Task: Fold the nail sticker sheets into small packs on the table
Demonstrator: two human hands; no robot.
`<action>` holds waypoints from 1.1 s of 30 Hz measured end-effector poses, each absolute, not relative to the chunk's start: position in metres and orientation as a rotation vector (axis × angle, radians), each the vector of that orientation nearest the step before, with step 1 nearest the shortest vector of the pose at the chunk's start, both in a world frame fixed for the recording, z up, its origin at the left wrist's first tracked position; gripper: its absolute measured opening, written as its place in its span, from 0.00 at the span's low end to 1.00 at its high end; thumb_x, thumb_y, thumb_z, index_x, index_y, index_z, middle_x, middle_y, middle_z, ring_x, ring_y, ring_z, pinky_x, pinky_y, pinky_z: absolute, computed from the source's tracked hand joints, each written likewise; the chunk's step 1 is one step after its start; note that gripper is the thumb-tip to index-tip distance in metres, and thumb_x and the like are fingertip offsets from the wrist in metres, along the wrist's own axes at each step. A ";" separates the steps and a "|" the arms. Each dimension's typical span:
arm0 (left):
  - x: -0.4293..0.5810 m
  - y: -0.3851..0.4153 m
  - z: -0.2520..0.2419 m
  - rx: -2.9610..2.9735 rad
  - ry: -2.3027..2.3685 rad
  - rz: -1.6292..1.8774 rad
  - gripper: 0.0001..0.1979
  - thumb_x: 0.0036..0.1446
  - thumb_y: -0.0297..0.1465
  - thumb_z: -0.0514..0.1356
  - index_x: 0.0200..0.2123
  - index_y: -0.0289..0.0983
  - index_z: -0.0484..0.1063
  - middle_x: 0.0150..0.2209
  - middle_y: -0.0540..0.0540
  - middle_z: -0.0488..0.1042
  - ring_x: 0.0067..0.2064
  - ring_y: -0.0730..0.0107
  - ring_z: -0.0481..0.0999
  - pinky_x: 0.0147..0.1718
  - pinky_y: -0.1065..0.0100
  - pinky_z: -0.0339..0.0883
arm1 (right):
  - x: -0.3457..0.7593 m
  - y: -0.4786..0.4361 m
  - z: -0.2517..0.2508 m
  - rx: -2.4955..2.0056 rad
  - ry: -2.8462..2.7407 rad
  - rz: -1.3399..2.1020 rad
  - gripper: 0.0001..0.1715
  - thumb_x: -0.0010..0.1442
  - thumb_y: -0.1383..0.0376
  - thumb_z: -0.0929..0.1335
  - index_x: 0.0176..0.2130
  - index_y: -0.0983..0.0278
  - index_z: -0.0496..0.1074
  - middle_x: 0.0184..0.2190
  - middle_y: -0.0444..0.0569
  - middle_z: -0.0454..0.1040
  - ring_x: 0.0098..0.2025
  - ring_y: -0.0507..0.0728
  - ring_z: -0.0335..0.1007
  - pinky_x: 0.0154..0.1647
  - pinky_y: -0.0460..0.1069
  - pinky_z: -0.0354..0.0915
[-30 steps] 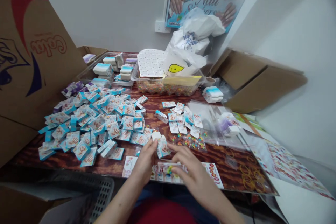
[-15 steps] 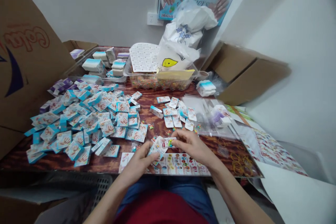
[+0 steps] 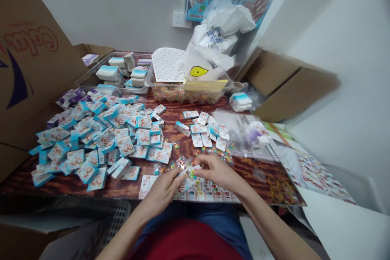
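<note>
My left hand (image 3: 166, 190) is closed on a small white printed box (image 3: 184, 178), tilted above the table's front edge. My right hand (image 3: 215, 171) pinches a little clear packet of coloured candies (image 3: 192, 173) at the box's right end. Fingers hide part of both, and I cannot tell how far the packet is inside the box. Under the hands lies a printed sticker sheet (image 3: 210, 191). Just beyond them are several loose candy packets (image 3: 182, 161), with more candy packets (image 3: 224, 156) past my right hand.
A large heap of blue-and-white boxes (image 3: 103, 130) covers the left. Flat boxes (image 3: 201, 129) lie in the middle. Behind stands a clear tub (image 3: 185, 93) of candy packets. Plastic bags (image 3: 234, 130), rubber bands (image 3: 276, 189) and a cardboard box (image 3: 292, 85) are on the right.
The box in my left hand has turned to a narrower angle, and my right hand has shifted slightly left and down with the packet. The view has shifted a little.
</note>
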State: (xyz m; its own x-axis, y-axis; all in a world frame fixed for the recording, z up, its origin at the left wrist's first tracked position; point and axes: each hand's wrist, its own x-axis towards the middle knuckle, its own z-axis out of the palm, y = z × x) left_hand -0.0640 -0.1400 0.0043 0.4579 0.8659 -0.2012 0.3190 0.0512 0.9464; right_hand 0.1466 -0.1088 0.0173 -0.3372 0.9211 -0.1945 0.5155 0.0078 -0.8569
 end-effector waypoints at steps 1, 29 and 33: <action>-0.064 -0.140 0.004 1.539 1.082 0.603 0.18 0.65 0.44 0.49 0.34 0.38 0.70 0.29 0.51 0.67 0.30 0.71 0.66 0.27 0.73 0.59 | 0.148 -0.109 0.013 -1.467 -1.822 1.314 0.08 0.51 0.65 0.71 0.26 0.63 0.67 0.19 0.38 0.62 0.23 0.50 0.56 0.23 0.44 0.49; -0.062 -0.129 -0.006 1.656 1.116 0.621 0.18 0.64 0.42 0.52 0.37 0.38 0.78 0.34 0.47 0.77 0.35 0.64 0.72 0.35 0.70 0.61 | 0.145 -0.131 0.005 -1.399 -1.615 1.263 0.16 0.54 0.56 0.71 0.23 0.64 0.68 0.27 0.44 0.64 0.32 0.54 0.62 0.33 0.48 0.58; -0.062 -0.129 -0.005 1.632 1.096 0.603 0.19 0.64 0.43 0.52 0.37 0.37 0.78 0.34 0.47 0.77 0.35 0.64 0.72 0.35 0.70 0.61 | 0.152 -0.128 0.003 -1.382 -1.602 1.363 0.15 0.56 0.56 0.69 0.25 0.64 0.73 0.27 0.44 0.65 0.32 0.54 0.63 0.35 0.48 0.57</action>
State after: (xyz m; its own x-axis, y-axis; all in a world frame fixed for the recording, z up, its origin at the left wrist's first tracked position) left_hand -0.0625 -0.1292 -0.0050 0.4574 0.8797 -0.1299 0.3608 -0.0501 0.9313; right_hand 0.1515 -0.1279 0.0028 -0.2651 0.9499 -0.1657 0.3163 -0.0767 -0.9455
